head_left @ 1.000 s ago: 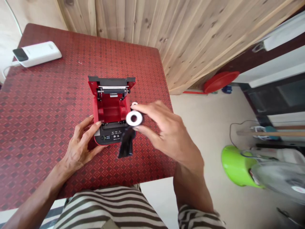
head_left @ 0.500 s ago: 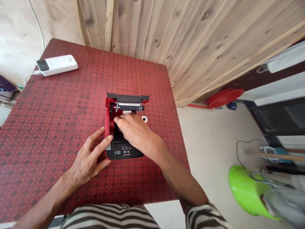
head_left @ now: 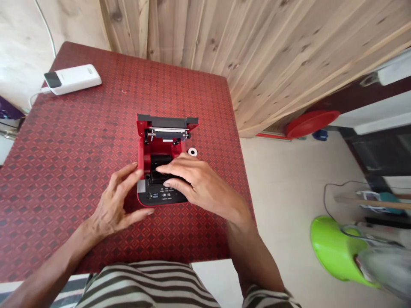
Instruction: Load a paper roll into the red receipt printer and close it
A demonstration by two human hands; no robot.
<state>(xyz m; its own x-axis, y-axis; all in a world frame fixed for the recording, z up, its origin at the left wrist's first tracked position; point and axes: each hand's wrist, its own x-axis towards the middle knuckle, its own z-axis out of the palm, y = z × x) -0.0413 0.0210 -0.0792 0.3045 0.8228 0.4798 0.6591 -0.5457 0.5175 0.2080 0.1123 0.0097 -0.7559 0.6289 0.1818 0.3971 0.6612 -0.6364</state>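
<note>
With the left hand [head_left: 118,201] spread loosely against the near-left corner of the open red printer [head_left: 162,164] mid-table, the right hand [head_left: 195,186], fingers extended into the tray holding nothing visible, should press gently and evenly.

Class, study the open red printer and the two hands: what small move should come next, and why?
Probably swing the lid down. It stands open, a dark roll seems to sit in the printer bay, the right hand rests over the front and the left hand steadies the side.
</note>
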